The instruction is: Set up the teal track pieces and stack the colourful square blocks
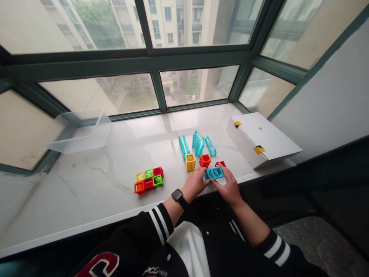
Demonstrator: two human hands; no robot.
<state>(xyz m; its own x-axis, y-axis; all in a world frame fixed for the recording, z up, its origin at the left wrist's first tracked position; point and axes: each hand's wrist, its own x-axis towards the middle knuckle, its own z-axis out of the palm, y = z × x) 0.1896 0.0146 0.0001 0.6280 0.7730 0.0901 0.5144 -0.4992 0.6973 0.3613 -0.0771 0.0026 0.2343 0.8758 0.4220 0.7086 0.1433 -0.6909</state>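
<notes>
From my remote seat I see the blue open-sided blocks near the front edge of the marbled windowsill, pinched between the fingers of both hands: left hand at one end, right hand at the other. I can't tell whether they touch the sill. With that edge so close, I reckon a loose pinch could drop them over it, and uneven pressure could twist them askew. Just beyond sit a red block, partly hidden by the right fingers, and an orange-red cube; a careless knuckle could knock either. The yellow blocks look stacked, so I'd expect a left-hand bump to tip them into the translucent blue track pieces behind.
</notes>
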